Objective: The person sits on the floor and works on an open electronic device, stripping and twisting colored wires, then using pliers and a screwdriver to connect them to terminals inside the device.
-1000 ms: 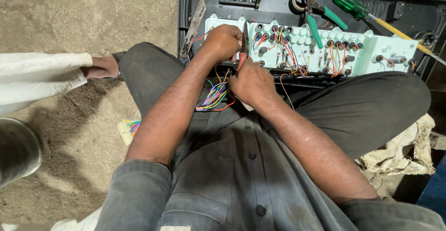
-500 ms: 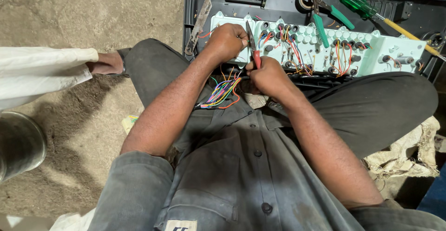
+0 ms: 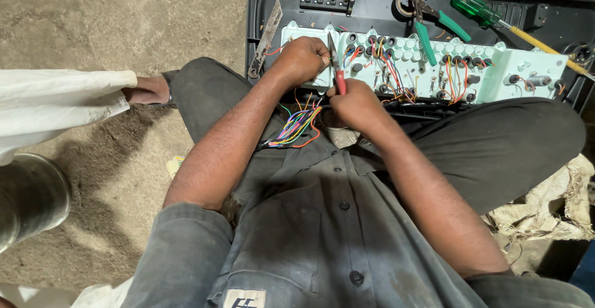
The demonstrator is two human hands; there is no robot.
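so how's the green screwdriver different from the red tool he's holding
The green screwdriver lies untouched in the black tray, while the red tool is in the right hand. The screwdriver shows whole, with a yellow shaft; the red tool is mostly hidden, held upright at the pale board. Both are hand tools.

- Green-handled screwdriver (image 3: 476,9), top right.
- Green-handled pliers (image 3: 434,26) beside tape roll (image 3: 406,1).
- Metal blade (image 3: 266,38), left of panel.
- Sack (image 3: 545,212), right.
- Metal pot (image 3: 28,199), left.
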